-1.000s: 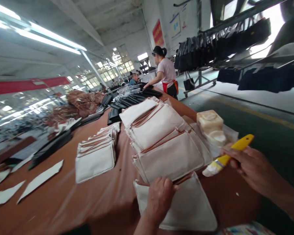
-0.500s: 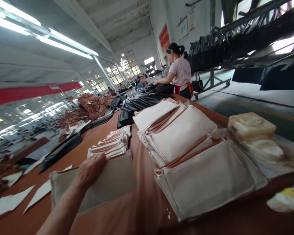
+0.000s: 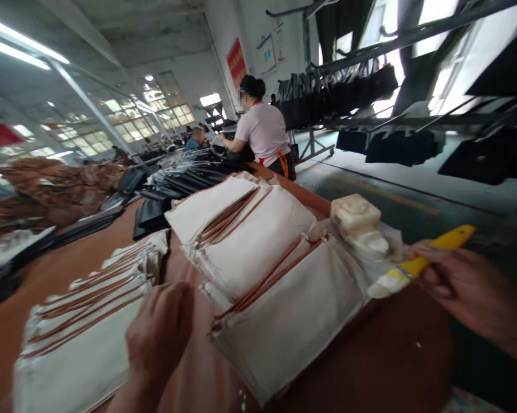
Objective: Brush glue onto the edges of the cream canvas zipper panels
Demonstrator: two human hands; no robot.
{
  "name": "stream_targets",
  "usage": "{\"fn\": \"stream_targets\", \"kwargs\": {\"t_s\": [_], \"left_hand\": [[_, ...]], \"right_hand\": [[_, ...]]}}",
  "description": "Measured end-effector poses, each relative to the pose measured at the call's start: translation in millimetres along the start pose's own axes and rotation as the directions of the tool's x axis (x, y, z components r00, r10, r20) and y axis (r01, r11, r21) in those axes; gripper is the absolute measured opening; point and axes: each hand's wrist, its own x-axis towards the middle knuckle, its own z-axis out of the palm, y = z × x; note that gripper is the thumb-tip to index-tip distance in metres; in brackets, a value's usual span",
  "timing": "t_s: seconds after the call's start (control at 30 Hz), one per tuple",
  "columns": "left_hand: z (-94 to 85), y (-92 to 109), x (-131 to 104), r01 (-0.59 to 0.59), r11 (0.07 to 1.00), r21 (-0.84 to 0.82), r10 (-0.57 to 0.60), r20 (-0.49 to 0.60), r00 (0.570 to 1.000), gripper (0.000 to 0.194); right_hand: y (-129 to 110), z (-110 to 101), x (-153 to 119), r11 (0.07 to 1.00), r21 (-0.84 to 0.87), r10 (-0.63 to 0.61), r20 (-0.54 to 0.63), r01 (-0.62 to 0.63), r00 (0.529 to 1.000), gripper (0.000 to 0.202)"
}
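Observation:
My right hand (image 3: pixel 460 287) grips a paintbrush (image 3: pixel 417 265) by its yellow handle, the pale bristles pointing left beside the near stack. My left hand (image 3: pixel 161 330) is curled closed between two stacks, and whatever its fingers hold, if anything, is hidden. Left of it lies a fanned row of cream fabric panels (image 3: pixel 86 355) with brown edges. A larger stack of cream fabric panels (image 3: pixel 284 321), also brown-edged, lies between my hands. Just beyond the brush stands a yellowish-white plastic container (image 3: pixel 356 221), caked with pale residue, on a clear sheet.
A brown covering (image 3: pixel 370 367) spreads over the table. Farther back lie black pieces (image 3: pixel 190 183) and a brown heap (image 3: pixel 61 186). A person (image 3: pixel 265 129) in a pale shirt works at the far table edge. Racks hold black bags (image 3: pixel 336 94) at the right.
My view has swung right. My left hand has come off the grey-beige panel, whose place now shows a cream panel. My right hand has entered with the brush, which lay at the right edge.

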Motion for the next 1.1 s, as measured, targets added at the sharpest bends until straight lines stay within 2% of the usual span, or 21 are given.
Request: {"fn": "stream_targets", "kwargs": {"t_s": [0.07,0.13,0.17,0.23,0.33,0.4,0.47,0.5,0.57,0.67,0.73,0.83,0.9,0.97,1.03,1.1], "left_hand": [[3.8,71,19,-0.156,0.97,-0.185,0.183,0.136,0.974,0.02],[12.5,133,35,-0.159,0.957,-0.243,0.224,0.265,0.938,0.024],[18.2,158,42,-0.142,0.964,-0.226,0.209,0.307,0.928,0.027],[30.2,196,54,-0.113,0.985,-0.132,0.151,0.333,0.931,0.032],[43.8,228,67,-0.117,0.993,0.001,0.11,0.322,0.94,0.038],[49.0,242,75,-0.109,0.994,0.025,0.094,0.345,0.934,0.039],[51.9,254,80,-0.075,0.997,0.031,0.058,0.379,0.924,0.037],[52.5,259,82,-0.061,0.998,0.03,0.045,0.393,0.918,0.035],[52.0,267,82,-0.063,0.998,0.014,0.051,0.418,0.907,0.03],[48.4,274,75,-0.102,0.995,-0.01,0.096,0.447,0.889,0.022],[46.9,275,66,-0.109,0.994,-0.023,0.107,0.475,0.873,0.02],[48.7,275,51,-0.063,0.997,-0.049,0.079,0.493,0.867,0.018],[50.6,274,42,-0.039,0.997,-0.066,0.066,0.464,0.883,0.016],[50.2,272,31,-0.063,0.994,-0.09,0.094,0.401,0.911,0.012],[46.3,269,18,-0.103,0.988,-0.115,0.131,0.267,0.955,0.014],[39.6,264,2,-0.099,0.986,-0.134,0.112,0.09,0.99,0.016]], "right_hand": [[-6,4,3,0.982,0.155,0.099,0.051,-0.106,0.994,0.022],[-8,6,4,0.96,0.249,0.11,0.087,-0.129,0.99,0.024],[-8,5,4,0.954,0.274,0.1,0.1,-0.123,0.99,0.024],[-6,-2,2,0.948,0.298,0.081,0.12,-0.113,0.99,0.025],[-2,-23,4,0.963,0.264,0.028,0.094,-0.053,0.995,0.026],[0,-39,15,0.98,0.192,-0.052,0.034,0.045,0.998,0.028],[1,-53,35,0.981,0.054,-0.187,-0.019,0.188,0.982,0.03],[2,-59,48,0.963,-0.048,-0.265,-0.014,0.264,0.964,0.031],[5,-66,76,0.88,-0.276,-0.379,0.084,0.387,0.921,0.033],[15,-66,112,0.739,-0.481,-0.385,0.274,0.472,0.881,0.037],[27,-62,126,0.713,-0.515,-0.362,0.311,0.476,0.879,0.038],[43,-58,134,0.706,-0.532,-0.355,0.306,0.468,0.883,0.035],[50,-59,136,0.698,-0.542,-0.358,0.303,0.469,0.883,0.034],[53,-62,137,0.686,-0.55,-0.367,0.304,0.476,0.879,0.033],[54,-65,137,0.671,-0.556,-0.379,0.311,0.49,0.872,0.032],[54,-67,138,0.652,-0.559,-0.386,0.336,0.512,0.859,0.03]]}}
